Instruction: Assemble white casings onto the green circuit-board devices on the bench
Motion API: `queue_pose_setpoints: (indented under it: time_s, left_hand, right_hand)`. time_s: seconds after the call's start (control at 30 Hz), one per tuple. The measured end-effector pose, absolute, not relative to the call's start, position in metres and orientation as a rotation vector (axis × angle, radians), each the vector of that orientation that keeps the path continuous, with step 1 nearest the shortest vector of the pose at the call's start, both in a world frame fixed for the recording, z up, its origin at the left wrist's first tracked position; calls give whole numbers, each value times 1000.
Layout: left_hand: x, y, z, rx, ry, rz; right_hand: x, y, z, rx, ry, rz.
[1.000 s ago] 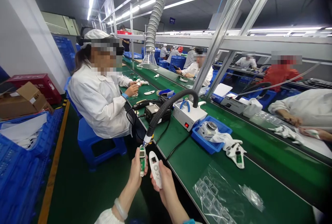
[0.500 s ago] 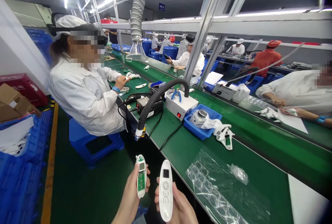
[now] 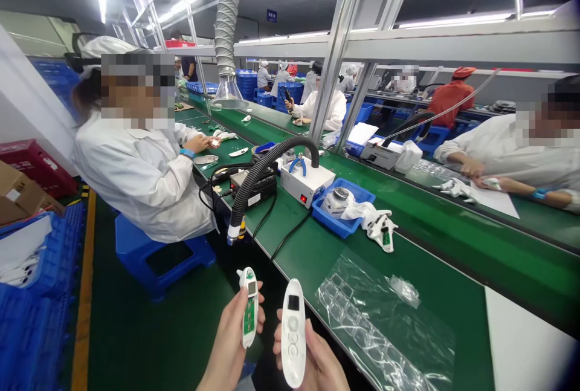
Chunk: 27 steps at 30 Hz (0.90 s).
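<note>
My left hand (image 3: 229, 333) grips a white plastic housing (image 3: 249, 309) with a green circuit board and a small grey screen showing inside. Held upright in my right hand (image 3: 319, 358) is a long oval white cover (image 3: 293, 333) with a dark window near its top and round button shapes below. The two parts are side by side and apart, in front of the bench edge. To the right on the green bench lies a clear plastic sheet (image 3: 385, 330) with rows of squarish clear pieces.
A blue tray (image 3: 338, 228) holds a jar and white material, with white parts (image 3: 383, 231) beside it. Behind are a white box (image 3: 306, 179), blue pliers (image 3: 298, 165) and a black flexible hose (image 3: 244, 197). A co-worker (image 3: 136, 161) sits at left; another person (image 3: 521, 149) works at right.
The view has shifted slightly, so the bench and its contents appear further left. Both hands keep their parts, which stand slightly further apart. The left co-worker's hands have moved a little.
</note>
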State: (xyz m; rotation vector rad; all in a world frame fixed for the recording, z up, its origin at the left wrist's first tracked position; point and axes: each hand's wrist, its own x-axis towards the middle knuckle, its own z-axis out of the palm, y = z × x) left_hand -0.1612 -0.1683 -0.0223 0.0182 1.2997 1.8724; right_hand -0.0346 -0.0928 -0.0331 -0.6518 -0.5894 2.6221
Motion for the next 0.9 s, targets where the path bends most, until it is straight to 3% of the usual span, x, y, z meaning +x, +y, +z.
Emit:
queue_pose_setpoints:
  time_s: [0.17,0.4,0.9]
  left_hand:
    - [-153,-164,-10,1,1327,1865]
    - [-124,-150,10,386,1356,1777]
    - [-93,-121,-9,566,1280,1543]
  right_hand:
    - [-29,-93,-35,-676,-677,2563]
    - [-22,-92,-33,-704,-1161,2130]
    - [8,-81,-35,-817,-1396,1747]
